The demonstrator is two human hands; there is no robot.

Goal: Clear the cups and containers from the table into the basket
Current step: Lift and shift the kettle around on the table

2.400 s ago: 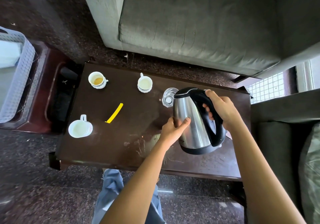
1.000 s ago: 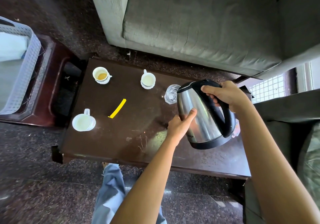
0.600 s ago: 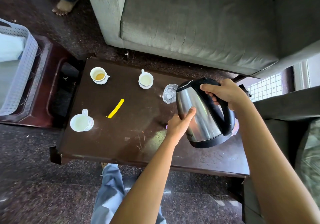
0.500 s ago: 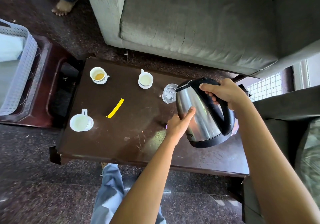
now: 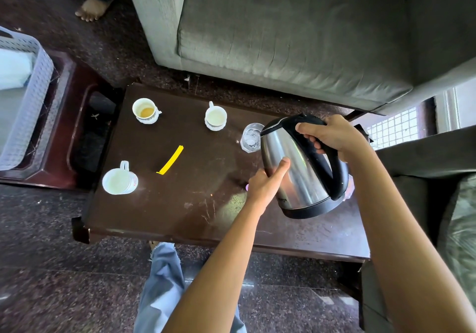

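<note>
A steel kettle with a black handle is tilted above the right part of the dark wooden table. My right hand grips its handle. My left hand holds the kettle's side, thumb along the steel. A clear glass stands just left of the spout. Two white teacups stand at the back: one with brown dregs, one in the middle. A white mug sits front left. The pale plastic basket is at the far left, partly out of frame.
A yellow strip lies mid-table. The basket rests on a dark red side table. A grey sofa stands behind, another seat to the right. A person's bare foot is at the top left. My knee is below.
The kettle has been lifted off the table and tilted, its spout toward the glass. In the last half second it and both hands have barely moved. A bare foot came into view at the top left.
</note>
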